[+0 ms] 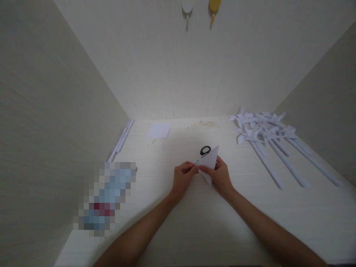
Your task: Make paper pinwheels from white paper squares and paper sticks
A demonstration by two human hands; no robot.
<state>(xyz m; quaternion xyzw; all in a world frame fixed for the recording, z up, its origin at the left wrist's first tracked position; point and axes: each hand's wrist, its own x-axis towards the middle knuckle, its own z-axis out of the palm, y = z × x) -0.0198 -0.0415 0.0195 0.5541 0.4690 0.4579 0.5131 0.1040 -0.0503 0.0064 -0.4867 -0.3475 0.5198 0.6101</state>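
Head view first: nearest to us, our two bare forearms reach in from the bottom edge over the pale table (194, 222). To the near left lies a blurred-out patch (104, 198) we cannot make out. Our left hand (182, 178) is curled, its fingertips pinched on the left edge of a folded white paper (210, 163). Our right hand (221, 177) is closed around the paper's lower right side, thumb on top. The paper stands tilted up between the hands, near the table's middle. Just behind it lie black-handled scissors (204, 151), only one loop clearly showing. Farther left, a flat white sheet (159, 130) rests near white sticks (121, 141) along the left wall. Far right, paper pinwheels (264, 129) lie piled together, their long stems pointing toward us. Two hooks (200, 7) hang on the back wall.
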